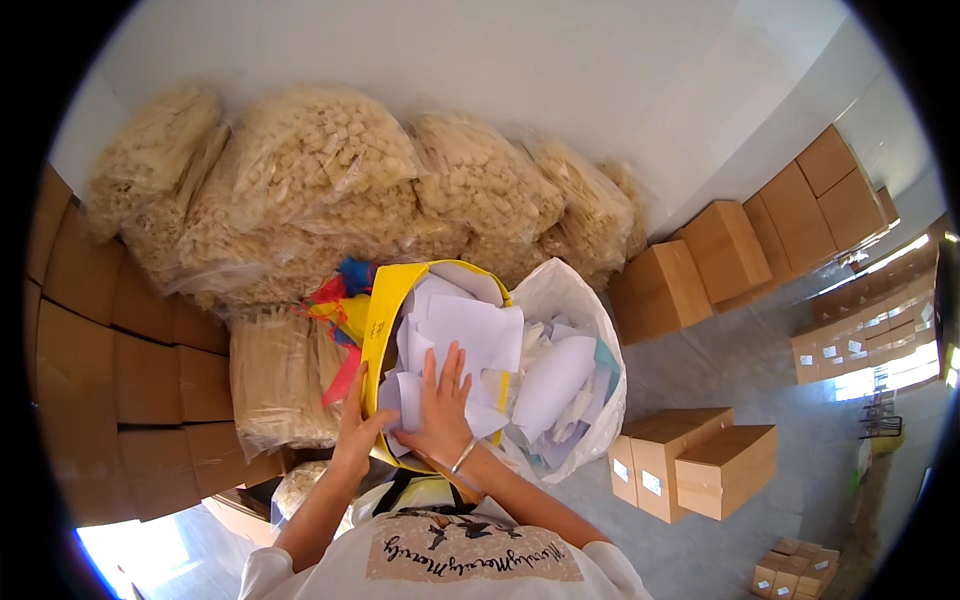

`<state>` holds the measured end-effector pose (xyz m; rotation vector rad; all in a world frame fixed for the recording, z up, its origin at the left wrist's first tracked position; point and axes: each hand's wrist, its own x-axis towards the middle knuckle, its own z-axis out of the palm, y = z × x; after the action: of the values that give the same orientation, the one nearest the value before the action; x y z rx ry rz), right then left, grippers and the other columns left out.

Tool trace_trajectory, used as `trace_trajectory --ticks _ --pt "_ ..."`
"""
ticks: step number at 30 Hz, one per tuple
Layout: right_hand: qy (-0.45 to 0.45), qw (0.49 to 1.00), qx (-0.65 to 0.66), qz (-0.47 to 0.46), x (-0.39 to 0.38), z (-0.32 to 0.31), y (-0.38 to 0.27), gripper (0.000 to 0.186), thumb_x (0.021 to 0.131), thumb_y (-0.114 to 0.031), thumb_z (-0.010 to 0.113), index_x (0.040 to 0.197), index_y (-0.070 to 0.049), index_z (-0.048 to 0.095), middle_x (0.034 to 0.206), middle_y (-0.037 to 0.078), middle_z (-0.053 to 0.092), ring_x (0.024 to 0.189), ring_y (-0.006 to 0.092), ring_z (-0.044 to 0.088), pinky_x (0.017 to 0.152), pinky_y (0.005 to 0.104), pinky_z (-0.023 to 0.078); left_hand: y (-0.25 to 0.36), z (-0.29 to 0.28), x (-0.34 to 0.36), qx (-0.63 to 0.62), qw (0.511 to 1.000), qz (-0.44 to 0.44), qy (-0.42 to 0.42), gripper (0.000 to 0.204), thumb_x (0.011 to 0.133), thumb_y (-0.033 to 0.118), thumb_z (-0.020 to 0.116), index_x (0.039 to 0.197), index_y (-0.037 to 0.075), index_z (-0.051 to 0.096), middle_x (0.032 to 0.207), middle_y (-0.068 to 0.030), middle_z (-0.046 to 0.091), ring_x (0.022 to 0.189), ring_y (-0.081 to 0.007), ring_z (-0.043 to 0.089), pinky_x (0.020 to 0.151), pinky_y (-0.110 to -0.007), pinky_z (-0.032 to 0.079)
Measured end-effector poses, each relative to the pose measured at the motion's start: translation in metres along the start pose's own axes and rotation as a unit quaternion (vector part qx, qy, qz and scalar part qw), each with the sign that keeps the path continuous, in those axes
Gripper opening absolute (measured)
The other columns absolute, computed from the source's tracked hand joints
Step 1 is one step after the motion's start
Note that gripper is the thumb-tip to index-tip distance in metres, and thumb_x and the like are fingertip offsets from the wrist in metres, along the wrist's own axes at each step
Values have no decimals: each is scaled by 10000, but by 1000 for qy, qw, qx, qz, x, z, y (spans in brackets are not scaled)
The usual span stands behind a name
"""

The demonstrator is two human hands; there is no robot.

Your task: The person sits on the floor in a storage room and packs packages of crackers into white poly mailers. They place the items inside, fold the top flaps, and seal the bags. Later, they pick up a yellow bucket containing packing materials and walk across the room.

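In front of me stands a yellow open-topped container [373, 345], filled with loose sheets and pieces of white paper [470, 330]. My left hand [355, 432] is at its near left edge, the thumb over the rim and the fingers along the outer side, gripping the wall. Flat on the paper inside lies my right hand [441, 410], fingers stretched and apart, with a bracelet at the wrist. A white plastic bag [612, 400] leans against the container's right side. It holds crumpled and rolled paper scraps [555, 380] with some pale blue-green pieces.
Clear plastic sacks [320, 160] of pale sticks are piled along the wall. Stacked cardboard boxes [75, 365] line the left, and more boxes [725, 255] stand at the right wall. Cartons [680, 455] sit on the grey floor. Colourful fabric [340, 310] lies beside the container.
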<state>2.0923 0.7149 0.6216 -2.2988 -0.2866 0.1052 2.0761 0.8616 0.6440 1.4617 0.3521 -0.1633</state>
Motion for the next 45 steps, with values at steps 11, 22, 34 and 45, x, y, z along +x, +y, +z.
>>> trace_trajectory --ticks 11,22,34,45 --pt "86 994 -64 -33 14 2 50 435 749 36 516 1173 -59 526 1386 286 267 1255 458 318 965 460 392 3 10 -20 -65 997 -36 9 833 696 66 611 1440 62 237 1315 -119 406 1126 -202 452 959 -291 362" --pt "263 933 -135 205 -37 -72 184 511 762 15 535 1263 -24 440 1353 279 334 1291 423 282 1074 471 233 -11 3 -20 -81 995 -47 43 781 723 -5 549 1439 59 242 1164 -77 488 870 -115 523 791 -236 437" --pt "25 995 43 82 1 1 2 1053 650 -277 747 1425 -7 87 1438 351 -45 1347 512 -33 988 675 175 -6 10 -28 18 999 -46 16 846 645 -12 544 1435 54 247 1130 -107 494 899 -168 536 779 -250 443" --pt "-17 977 132 169 -14 -32 65 862 640 -136 703 1360 22 257 1270 321 404 1202 426 412 983 395 387 -15 1 -34 -53 997 -34 38 839 666 -1 557 1440 65 240 1058 -93 502 901 -176 513 808 -266 432"
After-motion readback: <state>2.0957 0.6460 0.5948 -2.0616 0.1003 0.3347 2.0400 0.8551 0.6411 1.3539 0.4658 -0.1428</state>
